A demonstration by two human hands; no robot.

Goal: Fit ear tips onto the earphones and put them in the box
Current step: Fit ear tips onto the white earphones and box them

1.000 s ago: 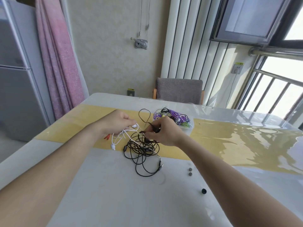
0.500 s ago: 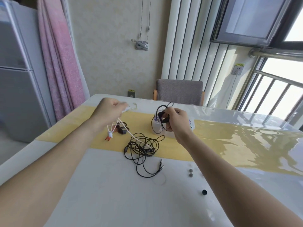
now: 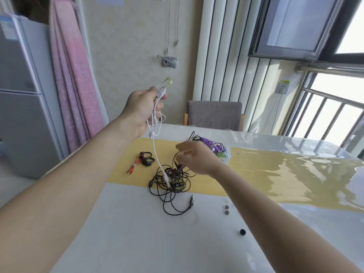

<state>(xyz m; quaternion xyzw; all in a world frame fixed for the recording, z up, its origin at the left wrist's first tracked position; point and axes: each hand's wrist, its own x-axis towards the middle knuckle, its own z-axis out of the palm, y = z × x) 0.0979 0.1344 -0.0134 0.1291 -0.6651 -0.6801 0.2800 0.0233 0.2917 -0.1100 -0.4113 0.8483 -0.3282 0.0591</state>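
My left hand (image 3: 140, 109) grips the white earphones (image 3: 157, 119), lifted high; the cord trails down at 5 o'clock into the black tangle (image 3: 171, 180) on the tabletop (image 3: 137, 233). My right hand (image 3: 195, 157) hovers loosely curled over that tangle, whether pinching a strand I cannot tell. I judge I'm separating them; next, free the plug. The box (image 3: 222, 154) sits behind my right hand.

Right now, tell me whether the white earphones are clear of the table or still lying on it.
Partly lifted: the left hand holds the white earphones up, but their lower end lies in the black cable tangle.
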